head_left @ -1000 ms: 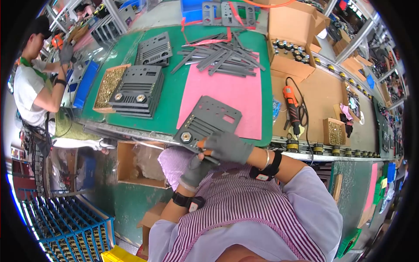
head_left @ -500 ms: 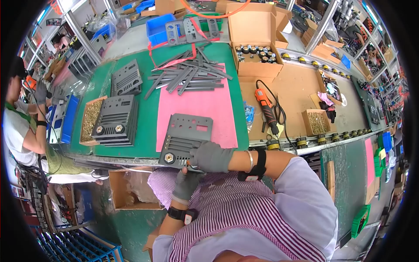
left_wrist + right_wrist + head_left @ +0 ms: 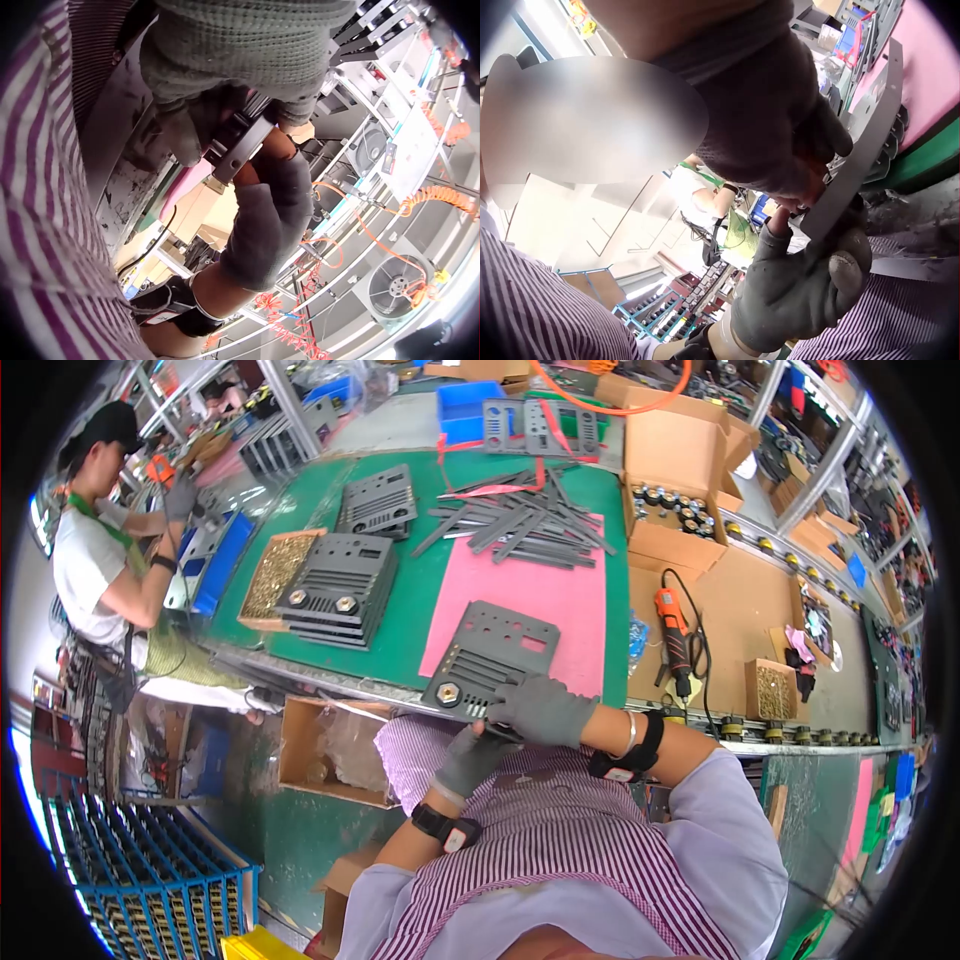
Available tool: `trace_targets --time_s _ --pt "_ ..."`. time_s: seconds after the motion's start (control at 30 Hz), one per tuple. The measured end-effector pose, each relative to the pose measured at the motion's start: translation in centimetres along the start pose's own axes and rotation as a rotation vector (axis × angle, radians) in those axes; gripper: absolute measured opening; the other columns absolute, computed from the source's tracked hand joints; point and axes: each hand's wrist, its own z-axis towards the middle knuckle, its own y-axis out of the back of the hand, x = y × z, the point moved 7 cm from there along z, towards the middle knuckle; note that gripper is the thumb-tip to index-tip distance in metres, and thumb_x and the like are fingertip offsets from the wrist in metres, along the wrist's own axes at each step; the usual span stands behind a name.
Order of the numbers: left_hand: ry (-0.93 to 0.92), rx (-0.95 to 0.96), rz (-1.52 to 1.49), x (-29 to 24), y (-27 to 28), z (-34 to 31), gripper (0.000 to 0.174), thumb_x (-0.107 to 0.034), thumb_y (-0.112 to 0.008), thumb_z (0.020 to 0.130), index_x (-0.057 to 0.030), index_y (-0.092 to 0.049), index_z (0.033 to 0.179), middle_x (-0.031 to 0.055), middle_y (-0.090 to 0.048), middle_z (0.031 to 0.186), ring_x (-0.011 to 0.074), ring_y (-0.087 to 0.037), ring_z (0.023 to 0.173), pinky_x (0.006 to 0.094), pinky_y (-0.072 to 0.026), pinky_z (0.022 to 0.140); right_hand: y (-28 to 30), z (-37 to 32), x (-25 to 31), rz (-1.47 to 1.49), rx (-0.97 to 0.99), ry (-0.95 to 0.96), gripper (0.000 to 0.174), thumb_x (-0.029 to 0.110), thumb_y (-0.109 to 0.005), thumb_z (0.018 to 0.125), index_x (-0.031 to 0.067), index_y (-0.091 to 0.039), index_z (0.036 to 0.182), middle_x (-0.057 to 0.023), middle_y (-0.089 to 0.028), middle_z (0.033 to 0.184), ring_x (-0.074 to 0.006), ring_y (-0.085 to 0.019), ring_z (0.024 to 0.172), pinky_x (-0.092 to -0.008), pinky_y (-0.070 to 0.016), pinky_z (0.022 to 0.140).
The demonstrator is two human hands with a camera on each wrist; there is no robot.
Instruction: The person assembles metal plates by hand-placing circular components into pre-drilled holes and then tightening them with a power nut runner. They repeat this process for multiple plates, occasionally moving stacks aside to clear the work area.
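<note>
A grey slotted metal plate (image 3: 495, 650) with a brass hex nut (image 3: 448, 693) in its near left corner lies partly over a pink sheet (image 3: 580, 625) at the table's front edge. My gloved left hand (image 3: 468, 762) holds the near edge from below, its palm turned up in the right wrist view. From above, my gloved right hand (image 3: 545, 710) grips the near right corner. The left wrist view has the plate's end (image 3: 240, 148) between both hands, with bare fingertips of the right hand against it. Whether a small part is under those fingers, I cannot tell.
Left of the plate stand stacked plates (image 3: 345, 580) beside a box of brass pieces (image 3: 278, 575). Dark strips (image 3: 525, 525) lie behind. To the right are an orange power driver (image 3: 675, 630) and a carton of round parts (image 3: 670, 540). Another person (image 3: 110, 550) works at far left.
The head view swung right and then back left. Both hands stay at the plate's near right corner, and the orange bit visible between the fingers earlier no longer shows in the head view.
</note>
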Motion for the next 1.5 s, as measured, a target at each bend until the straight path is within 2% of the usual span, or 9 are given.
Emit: trace_targets --time_s 0.33,0.43,0.73,0.83,1.0,1.13,1.23,1.37,1.5 --pt "-0.039 0.028 0.017 -0.5 -0.8 0.2 0.047 -0.04 -0.065 0.078 -0.0086 -0.053 0.111 0.0058 -0.059 0.104 0.0218 -0.058 0.096 0.0388 -0.0515 0.078 -0.7 0.7 -2.2 0.028 0.054 -0.373 0.026 0.032 -0.06 0.073 0.0069 -0.06 0.07 -0.0113 -0.059 0.066 -0.0269 -0.06 0.069 -0.0395 -0.047 0.058" --pt "-0.035 0.032 0.016 -0.3 -0.6 0.0 0.054 -0.04 -0.065 0.078 -0.0079 -0.049 0.118 0.0071 -0.057 0.11 0.0219 -0.057 0.098 0.0388 -0.0517 0.078 1.2 -0.7 -2.7 0.098 -0.406 -0.282 0.024 0.031 -0.059 0.072 0.007 -0.062 0.07 -0.01 -0.06 0.066 -0.0269 -0.059 0.068 -0.0393 -0.0471 0.06" --pt "-0.021 0.047 -0.006 -0.2 -0.1 0.3 0.054 -0.039 -0.065 0.077 -0.0058 -0.05 0.117 0.0082 -0.057 0.11 0.0223 -0.057 0.098 0.0384 -0.0516 0.078 1.3 -2.5 -1.8 0.269 -0.485 -0.11 0.02 0.022 -0.058 0.067 0.007 -0.065 0.079 -0.0067 -0.06 0.076 -0.0253 -0.055 0.079 -0.0375 -0.0468 0.067" --pt "-0.022 0.05 -0.002 -0.4 -0.6 0.2 0.053 -0.039 -0.065 0.077 -0.0049 -0.051 0.115 0.0079 -0.059 0.106 0.0213 -0.058 0.095 0.0368 -0.0521 0.076 0.5 -2.5 -3.7 0.304 -0.21 -0.313 0.023 0.021 -0.059 0.067 0.0069 -0.065 0.083 -0.0048 -0.06 0.082 -0.0261 -0.053 0.087 -0.0381 -0.0463 0.071" --pt "-0.043 0.068 0.133 -1.2 -1.4 -0.3 0.053 -0.04 -0.062 0.079 -0.0024 -0.051 0.115 0.0083 -0.061 0.1 0.0173 -0.06 0.083 0.0306 -0.052 0.067 1.1 -3.2 -2.0 0.248 -0.503 -0.089 0.021 0.026 -0.06 0.066 0.0072 -0.065 0.075 -0.0073 -0.061 0.078 -0.0262 -0.055 0.083 -0.0376 -0.0463 0.075" --pt "-0.064 -0.16 0.366 -3.2 -1.8 -1.1 0.04 -0.033 -0.058 0.082 -0.0001 -0.051 0.105 0.012 -0.061 0.092 0.0186 -0.061 0.072 0.0298 -0.0516 0.062 2.1 -4.8 -5.1 0.36 -0.567 -0.229 0.02 0.022 -0.06 0.066 0.0073 -0.065 0.078 -0.0079 -0.061 0.078 -0.0271 -0.056 0.082 -0.0378 -0.0467 0.073" --pt "-0.459 -0.232 1.243 -7.3 3.6 1.2 0.016 -0.001 -0.058 0.079 -0.0022 -0.047 0.091 0.0141 -0.061 0.089 0.024 -0.063 0.07 0.0334 -0.0536 0.063 3.8 -6.1 -7.6 0.301 -0.631 -0.294 0.019 0.02 -0.06 0.066 0.0065 -0.064 0.078 -0.0079 -0.061 0.079 -0.0273 -0.056 0.082 -0.0379 -0.0468 0.073" --pt "-0.13 -0.236 0.277 -11.3 2.0 3.7 0.028 -0.025 -0.047 0.091 0.0 -0.053 0.1 0.0116 -0.061 0.09 0.0245 -0.061 0.08 0.04 -0.0511 0.072 5.0 -8.6 -12.1 0.157 -0.681 -0.37 0.019 0.02 -0.06 0.068 0.0063 -0.062 0.081 -0.0074 -0.062 0.086 -0.0276 -0.056 0.083 -0.0377 -0.047 0.075" --pt "-0.014 -0.321 1.158 -14.5 4.1 2.8 0.033 -0.03 -0.047 0.091 0.002 -0.054 0.088 0.0127 -0.061 0.078 0.0206 -0.06 0.062 0.0321 -0.0492 0.052 5.7 -11.7 -22.2 0.062 -0.668 -0.625 0.029 0.024 -0.059 0.074 0.0094 -0.063 0.099 -0.0098 -0.061 0.098 -0.0295 -0.056 0.093 -0.0376 -0.0453 0.084"
